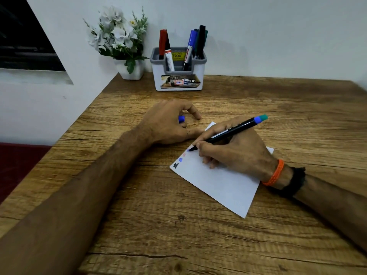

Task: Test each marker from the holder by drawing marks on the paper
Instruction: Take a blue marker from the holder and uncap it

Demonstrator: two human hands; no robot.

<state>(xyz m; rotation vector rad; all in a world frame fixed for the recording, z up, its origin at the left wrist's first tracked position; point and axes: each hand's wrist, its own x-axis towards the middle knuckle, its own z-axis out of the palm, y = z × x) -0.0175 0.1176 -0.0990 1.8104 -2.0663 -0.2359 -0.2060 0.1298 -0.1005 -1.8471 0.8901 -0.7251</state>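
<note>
On paper point(222, 181): R hand point(236, 149) w/ marker point(228, 132); L hand point(168, 124) w/ cap point(181, 118).

Soft even light, wide-angle edge bowing

- The holder point(178, 76) stands at the back of the table point(139, 215) against the wall, markers point(199, 42) rising above its rim.
- A flower pot point(131, 70) sits just left of the holder, leaves leaning toward it.
- Bare table lies between the holder and the left hand point(168, 124).
- The paper point(222, 183) and right hand point(236, 149) fill the middle; open wood spreads to the right and in front.
</note>
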